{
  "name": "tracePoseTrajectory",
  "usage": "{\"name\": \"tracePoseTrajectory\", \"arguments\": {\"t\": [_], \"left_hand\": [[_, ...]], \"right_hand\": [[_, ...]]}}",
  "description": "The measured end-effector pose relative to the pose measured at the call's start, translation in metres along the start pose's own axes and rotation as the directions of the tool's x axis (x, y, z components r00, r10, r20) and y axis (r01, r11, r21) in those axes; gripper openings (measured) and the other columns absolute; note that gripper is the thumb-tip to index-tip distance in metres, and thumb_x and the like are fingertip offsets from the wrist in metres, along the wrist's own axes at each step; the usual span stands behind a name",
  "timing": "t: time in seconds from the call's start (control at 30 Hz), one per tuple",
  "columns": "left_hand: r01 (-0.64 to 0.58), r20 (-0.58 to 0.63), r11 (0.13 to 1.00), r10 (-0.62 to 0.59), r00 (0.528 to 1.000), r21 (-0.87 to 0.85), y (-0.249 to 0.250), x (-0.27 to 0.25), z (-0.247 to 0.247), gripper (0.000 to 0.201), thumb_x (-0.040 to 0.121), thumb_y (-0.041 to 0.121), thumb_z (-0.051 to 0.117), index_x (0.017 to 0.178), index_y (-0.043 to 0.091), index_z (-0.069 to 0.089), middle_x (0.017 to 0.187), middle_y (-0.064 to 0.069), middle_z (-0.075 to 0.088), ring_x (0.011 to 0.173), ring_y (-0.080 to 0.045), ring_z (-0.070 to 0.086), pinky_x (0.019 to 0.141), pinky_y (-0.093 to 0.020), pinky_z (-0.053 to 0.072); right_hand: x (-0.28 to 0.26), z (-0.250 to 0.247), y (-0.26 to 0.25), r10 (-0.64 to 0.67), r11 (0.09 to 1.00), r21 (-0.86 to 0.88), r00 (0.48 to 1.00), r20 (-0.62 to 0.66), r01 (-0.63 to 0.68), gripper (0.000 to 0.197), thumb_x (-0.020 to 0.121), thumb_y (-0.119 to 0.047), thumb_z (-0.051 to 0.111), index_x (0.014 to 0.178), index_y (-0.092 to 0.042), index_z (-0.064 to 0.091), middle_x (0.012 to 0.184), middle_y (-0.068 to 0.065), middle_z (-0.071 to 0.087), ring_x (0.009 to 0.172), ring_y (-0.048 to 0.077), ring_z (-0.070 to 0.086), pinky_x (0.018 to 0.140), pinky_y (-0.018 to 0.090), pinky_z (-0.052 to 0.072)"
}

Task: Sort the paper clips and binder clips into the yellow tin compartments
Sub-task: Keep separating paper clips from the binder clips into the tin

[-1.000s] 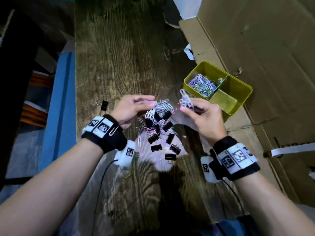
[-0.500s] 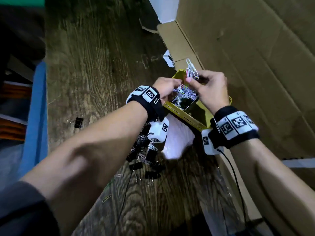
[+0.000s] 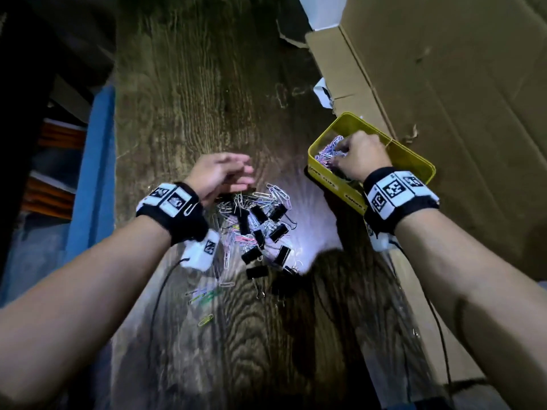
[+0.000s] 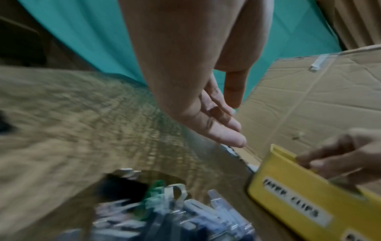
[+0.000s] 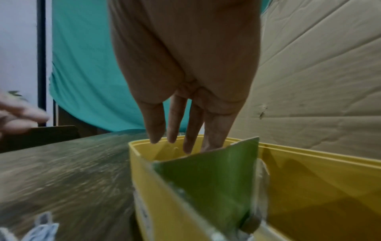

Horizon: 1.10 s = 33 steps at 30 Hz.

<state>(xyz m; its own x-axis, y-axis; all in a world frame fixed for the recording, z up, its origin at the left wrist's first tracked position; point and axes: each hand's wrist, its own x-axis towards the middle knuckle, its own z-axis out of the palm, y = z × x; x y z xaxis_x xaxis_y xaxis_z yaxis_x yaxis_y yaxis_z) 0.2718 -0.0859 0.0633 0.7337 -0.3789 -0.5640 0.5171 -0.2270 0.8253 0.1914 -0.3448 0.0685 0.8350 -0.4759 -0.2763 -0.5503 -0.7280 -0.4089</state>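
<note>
The yellow tin [image 3: 331,184] stands at the right of the wooden table, against the cardboard. Its left compartment holds pale paper clips [image 3: 327,153]. My right hand [image 3: 358,155] reaches into that compartment; in the right wrist view its fingers [image 5: 185,141] point straight down beside the green divider [image 5: 216,179] and hold nothing. My left hand [image 3: 228,176] hovers with relaxed, empty fingers [image 4: 226,130] over the far edge of the mixed pile [image 3: 257,229] of paper clips and black binder clips. The tin's front wall [image 4: 288,195] carries a "CLIPS" label.
A large flattened cardboard sheet [image 3: 458,99] lies along the table's right side under the tin. A blue panel [image 3: 91,173] runs beside the table's left edge. A stray yellow paper clip [image 3: 205,320] lies nearer to me. A white paper scrap [image 3: 322,93] sits beyond the tin.
Both hands were at the tin, the right pinching a bunch of paper clips. The left hand has returned over the pile; the right has lowered into the compartment with its fingers straight and empty.
</note>
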Motion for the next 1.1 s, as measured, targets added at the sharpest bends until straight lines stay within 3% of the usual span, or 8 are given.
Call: {"name": "tracePoseTrajectory", "arguments": {"t": [0.13, 0.23, 0.3, 0.37, 0.47, 0.67, 0.9, 1.1], "left_hand": [[-0.057, -0.162, 0.918, 0.13, 0.978, 0.392, -0.05, -0.036, -0.047, 0.021, 0.091, 0.004, 0.053, 0.108, 0.003, 0.064, 0.096, -0.011, 0.069, 0.068, -0.006, 0.064, 0.06, -0.016, 0.051], [-0.113, -0.035, 0.636, 0.216, 0.976, 0.763, -0.101, -0.055, -0.061, 0.031, 0.092, 0.002, 0.05, 0.114, 0.018, 0.063, 0.114, -0.003, 0.063, 0.096, -0.015, 0.059, 0.082, -0.022, 0.045], [-0.223, 0.117, 0.484, 0.24, 0.964, 0.846, -0.132, -0.055, -0.066, 0.044, 0.09, 0.0, 0.047, 0.133, 0.012, 0.05, 0.141, -0.004, 0.043, 0.13, -0.021, 0.04, 0.108, -0.024, 0.023], [-0.261, 0.173, 0.385, 0.247, 0.953, 0.885, -0.152, -0.046, -0.069, 0.057, 0.09, 0.003, 0.047, 0.144, 0.008, 0.028, 0.154, -0.011, 0.019, 0.143, -0.024, 0.017, 0.114, -0.024, 0.005], [-0.204, 0.157, 0.287, 0.179, 0.971, 0.936, -0.157, -0.036, -0.072, 0.06, 0.095, 0.014, 0.041, 0.148, 0.01, 0.013, 0.157, -0.01, 0.007, 0.145, -0.025, 0.005, 0.118, -0.037, 0.006], [-0.347, 0.346, 0.085, 0.033, 0.938, 0.934, -0.164, -0.067, -0.074, 0.062, 0.095, 0.015, 0.031, 0.149, 0.02, 0.001, 0.156, 0.003, -0.006, 0.144, -0.014, -0.01, 0.117, -0.039, -0.006], [-0.341, 0.339, 0.072, 0.034, 0.94, 0.937, -0.172, -0.08, -0.053, 0.058, 0.097, 0.018, 0.026, 0.149, 0.021, 0.001, 0.152, 0.007, -0.015, 0.144, -0.013, -0.012, 0.118, -0.041, -0.003], [-0.354, 0.353, -0.039, -0.037, 0.935, 0.934, -0.173, -0.079, -0.057, 0.067, 0.092, 0.01, 0.025, 0.148, 0.022, -0.011, 0.155, 0.002, -0.018, 0.142, -0.014, -0.018, 0.115, -0.039, -0.013]], "right_hand": [[-0.046, 0.021, -0.025, -0.176, 0.978, 0.089, 0.977, -0.12, 0.188, 0.02, 0.085, -0.027, 0.061, 0.102, -0.024, 0.071, 0.101, 0.007, 0.072, 0.098, 0.029, 0.064, 0.089, 0.036, 0.051], [-0.091, 0.056, -0.046, -0.356, 0.919, 0.161, 0.933, -0.053, 0.36, 0.019, 0.088, -0.026, 0.059, 0.103, -0.023, 0.071, 0.103, 0.002, 0.072, 0.094, 0.022, 0.066, 0.088, 0.035, 0.052], [-0.121, 0.088, -0.057, -0.504, 0.859, 0.16, 0.858, 0.098, 0.486, 0.022, 0.091, -0.023, 0.055, 0.108, -0.02, 0.07, 0.11, 0.004, 0.069, 0.1, 0.022, 0.063, 0.092, 0.036, 0.05], [-0.146, 0.121, -0.064, -0.621, 0.783, 0.122, 0.754, 0.213, 0.61, 0.026, 0.091, -0.018, 0.053, 0.114, -0.017, 0.067, 0.119, 0.006, 0.063, 0.113, 0.024, 0.056, 0.099, 0.037, 0.044], [-0.168, 0.159, -0.068, -0.676, 0.699, 0.006, 0.657, 0.333, 0.715, 0.037, 0.086, -0.017, 0.056, 0.123, -0.017, 0.06, 0.139, 0.006, 0.049, 0.133, 0.025, 0.038, 0.109, 0.042, 0.031], [-0.17, 0.173, -0.058, -0.556, 0.714, -0.23, 0.736, 0.387, 0.661, 0.043, 0.088, -0.012, 0.05, 0.13, -0.007, 0.051, 0.151, 0.016, 0.028, 0.145, 0.03, 0.013, 0.116, 0.052, 0.003], [-0.168, 0.166, -0.055, -0.507, 0.758, -0.237, 0.778, 0.371, 0.608, 0.044, 0.09, -0.008, 0.043, 0.134, -0.006, 0.048, 0.151, 0.016, 0.028, 0.146, 0.029, 0.009, 0.117, 0.055, 0.0], [-0.164, 0.168, -0.067, -0.396, 0.716, -0.385, 0.793, 0.463, 0.583, 0.06, 0.096, -0.03, 0.038, 0.149, -0.013, 0.016, 0.16, 0.005, 0.002, 0.146, 0.028, -0.007, 0.113, 0.057, -0.008]]}}
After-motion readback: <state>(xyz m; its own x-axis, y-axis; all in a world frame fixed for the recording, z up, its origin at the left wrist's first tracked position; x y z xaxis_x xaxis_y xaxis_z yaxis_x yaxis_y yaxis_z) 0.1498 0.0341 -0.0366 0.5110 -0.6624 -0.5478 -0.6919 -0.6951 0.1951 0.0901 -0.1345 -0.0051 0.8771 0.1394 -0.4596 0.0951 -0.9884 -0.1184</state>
